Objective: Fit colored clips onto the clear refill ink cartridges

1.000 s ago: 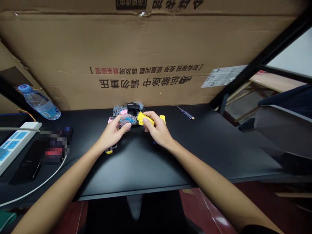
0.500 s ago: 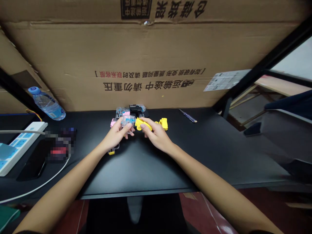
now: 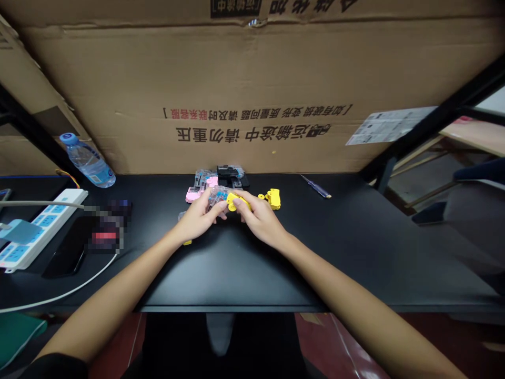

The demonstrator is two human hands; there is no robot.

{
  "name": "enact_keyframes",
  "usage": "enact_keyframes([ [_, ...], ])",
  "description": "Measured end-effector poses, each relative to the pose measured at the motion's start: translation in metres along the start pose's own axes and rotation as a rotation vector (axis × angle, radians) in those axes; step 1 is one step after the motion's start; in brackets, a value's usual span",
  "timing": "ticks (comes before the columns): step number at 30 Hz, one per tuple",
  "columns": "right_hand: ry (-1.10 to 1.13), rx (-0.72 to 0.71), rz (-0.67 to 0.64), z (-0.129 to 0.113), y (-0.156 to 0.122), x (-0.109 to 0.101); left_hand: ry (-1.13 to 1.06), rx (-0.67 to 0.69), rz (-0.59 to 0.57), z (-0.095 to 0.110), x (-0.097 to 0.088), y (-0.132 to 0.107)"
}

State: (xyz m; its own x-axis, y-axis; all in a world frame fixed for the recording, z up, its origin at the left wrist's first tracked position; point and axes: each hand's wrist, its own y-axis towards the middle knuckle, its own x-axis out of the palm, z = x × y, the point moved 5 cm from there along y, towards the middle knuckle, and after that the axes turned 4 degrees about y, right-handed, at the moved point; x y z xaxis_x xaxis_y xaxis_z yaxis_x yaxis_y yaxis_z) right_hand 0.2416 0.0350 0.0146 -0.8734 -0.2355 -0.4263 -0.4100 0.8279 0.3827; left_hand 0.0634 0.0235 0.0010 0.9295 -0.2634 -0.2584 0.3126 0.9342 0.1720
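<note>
My left hand [image 3: 199, 215] is closed around a clear plastic toy part [image 3: 219, 195] with blue bits inside. In my right hand [image 3: 260, 218] is a yellow plastic part [image 3: 232, 202], pinched by thumb and fingers and brought up against the clear part. Whether the two are joined I cannot tell. Just behind my left hand lie pink plastic parts [image 3: 193, 195] and a clear-and-blue piece [image 3: 203, 178]. A black and clear piece [image 3: 229, 172] rests near the cardboard. More yellow parts [image 3: 273, 198] lie beyond my right hand. A small yellow-ended piece [image 3: 187, 242] is mostly hidden by my left wrist.
A screwdriver [image 3: 315, 186] lies at the back right of the black table [image 3: 236, 279]. On the left are a water bottle [image 3: 89, 163], a white power strip [image 3: 43, 226], a dark phone [image 3: 65, 252] and a white cable [image 3: 84, 283]. A cardboard sheet [image 3: 244, 68] stands behind.
The yellow part in my right hand has come closer to the clear part and now overlaps it in view. The whole view has shifted slightly.
</note>
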Motion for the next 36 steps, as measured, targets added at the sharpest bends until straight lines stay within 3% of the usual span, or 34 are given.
enact_keyframes([
  [6,0.027,0.011,-0.016,0.003,0.000,0.001,-0.118,-0.038,-0.028,-0.002,0.004,0.001],
  [30,0.103,-0.020,-0.165,-0.004,-0.003,0.013,-0.125,-0.061,-0.178,0.001,0.007,-0.005],
  [36,0.092,0.000,-0.119,-0.008,-0.003,0.007,-0.114,-0.062,-0.149,0.004,0.006,-0.005],
])
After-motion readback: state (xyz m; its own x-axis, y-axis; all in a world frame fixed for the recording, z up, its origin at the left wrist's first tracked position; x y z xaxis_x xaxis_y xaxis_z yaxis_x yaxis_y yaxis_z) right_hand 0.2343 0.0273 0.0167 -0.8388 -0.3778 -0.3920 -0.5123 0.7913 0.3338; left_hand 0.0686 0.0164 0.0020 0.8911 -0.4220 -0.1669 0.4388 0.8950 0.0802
